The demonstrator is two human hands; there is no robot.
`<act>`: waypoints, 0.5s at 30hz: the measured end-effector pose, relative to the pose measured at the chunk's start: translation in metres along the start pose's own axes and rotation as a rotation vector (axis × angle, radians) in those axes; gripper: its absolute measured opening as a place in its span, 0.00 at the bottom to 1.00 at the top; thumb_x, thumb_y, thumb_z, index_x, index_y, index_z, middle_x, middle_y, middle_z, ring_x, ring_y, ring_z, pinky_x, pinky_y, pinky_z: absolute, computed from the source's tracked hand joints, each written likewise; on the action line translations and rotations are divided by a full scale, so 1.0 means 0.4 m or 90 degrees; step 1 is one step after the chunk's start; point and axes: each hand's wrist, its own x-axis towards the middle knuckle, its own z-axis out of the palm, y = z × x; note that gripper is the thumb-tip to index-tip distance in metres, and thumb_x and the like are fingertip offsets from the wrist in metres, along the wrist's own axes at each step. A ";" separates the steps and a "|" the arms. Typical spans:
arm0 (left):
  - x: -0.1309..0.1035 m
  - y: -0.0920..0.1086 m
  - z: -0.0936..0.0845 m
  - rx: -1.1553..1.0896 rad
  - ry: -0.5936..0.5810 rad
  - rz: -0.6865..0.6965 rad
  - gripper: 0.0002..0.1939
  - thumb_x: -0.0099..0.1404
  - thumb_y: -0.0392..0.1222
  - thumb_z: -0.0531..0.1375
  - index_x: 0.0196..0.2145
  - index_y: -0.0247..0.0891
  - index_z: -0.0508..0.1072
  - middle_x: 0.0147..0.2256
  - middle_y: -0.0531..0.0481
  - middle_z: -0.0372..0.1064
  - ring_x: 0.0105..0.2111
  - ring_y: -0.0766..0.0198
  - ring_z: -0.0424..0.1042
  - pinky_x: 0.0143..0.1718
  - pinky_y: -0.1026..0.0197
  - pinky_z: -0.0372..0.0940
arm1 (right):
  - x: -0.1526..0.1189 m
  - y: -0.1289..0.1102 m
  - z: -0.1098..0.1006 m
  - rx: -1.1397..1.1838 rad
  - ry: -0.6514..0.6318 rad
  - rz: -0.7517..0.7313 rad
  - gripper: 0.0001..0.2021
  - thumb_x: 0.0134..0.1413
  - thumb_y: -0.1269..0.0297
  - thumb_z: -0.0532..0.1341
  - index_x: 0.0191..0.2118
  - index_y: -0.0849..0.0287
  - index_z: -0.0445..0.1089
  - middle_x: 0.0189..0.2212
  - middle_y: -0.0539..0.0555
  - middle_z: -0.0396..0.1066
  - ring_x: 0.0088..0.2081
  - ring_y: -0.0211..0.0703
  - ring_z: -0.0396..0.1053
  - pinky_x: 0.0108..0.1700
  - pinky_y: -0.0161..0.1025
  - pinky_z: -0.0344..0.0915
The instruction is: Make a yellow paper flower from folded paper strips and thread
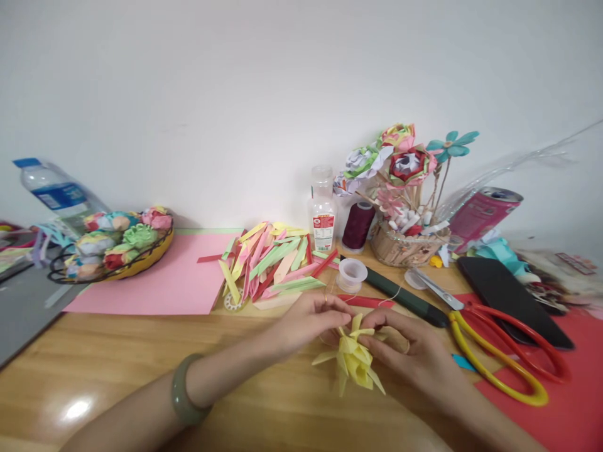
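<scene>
1. Yellow paper flower (354,359) sits between my two hands just above the table (141,364); both sets of fingers close on it from opposite sides, likely so its folded petals keep their shape.
2. My left hand (308,320) pinches the top of the flower, fingers narrow; a green bangle (186,392) rides the wrist.
3. My right hand (407,351) cups the flower's side, fingers curled on it.
4. Folded paper strips (271,260) lie heaped just beyond my hands, seemingly as stock within reach.
5. Yellow-and-red scissors (499,358) rest to the right on red paper (565,414).
6. A basket of paper flowers (113,245) stands far left, well apart.
</scene>
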 end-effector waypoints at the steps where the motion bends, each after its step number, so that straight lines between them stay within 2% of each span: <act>1: 0.000 0.001 0.000 -0.007 -0.005 -0.008 0.09 0.49 0.40 0.61 0.29 0.33 0.71 0.26 0.52 0.68 0.25 0.70 0.65 0.30 0.63 0.60 | 0.000 -0.002 0.000 0.003 -0.003 -0.001 0.07 0.51 0.60 0.59 0.27 0.57 0.66 0.25 0.49 0.70 0.28 0.39 0.67 0.28 0.34 0.62; 4: 0.002 -0.002 0.002 -0.008 0.010 -0.006 0.08 0.45 0.38 0.62 0.26 0.33 0.69 0.24 0.53 0.66 0.24 0.69 0.65 0.29 0.64 0.59 | 0.000 -0.009 -0.003 -0.033 -0.006 -0.017 0.06 0.50 0.61 0.59 0.27 0.56 0.67 0.25 0.49 0.70 0.29 0.40 0.68 0.31 0.35 0.63; 7: -0.002 -0.005 0.005 0.053 0.039 0.037 0.08 0.44 0.37 0.63 0.23 0.34 0.67 0.22 0.54 0.64 0.23 0.70 0.63 0.27 0.65 0.57 | -0.001 -0.010 -0.007 -0.092 -0.024 -0.058 0.04 0.49 0.64 0.60 0.27 0.56 0.69 0.27 0.50 0.72 0.30 0.42 0.69 0.33 0.36 0.64; 10: -0.017 0.002 0.012 0.128 0.049 0.110 0.05 0.47 0.37 0.62 0.23 0.34 0.69 0.24 0.53 0.64 0.24 0.70 0.62 0.27 0.65 0.57 | -0.004 -0.003 -0.014 -0.135 -0.044 -0.173 0.04 0.51 0.69 0.57 0.31 0.55 0.69 0.30 0.52 0.73 0.33 0.43 0.70 0.35 0.38 0.65; 15: -0.041 0.024 0.022 0.213 0.043 0.228 0.04 0.51 0.36 0.58 0.24 0.33 0.73 0.28 0.48 0.66 0.28 0.66 0.66 0.28 0.64 0.61 | -0.007 0.013 -0.021 -0.225 0.024 -0.364 0.07 0.54 0.71 0.54 0.36 0.54 0.67 0.31 0.54 0.72 0.34 0.43 0.70 0.35 0.38 0.66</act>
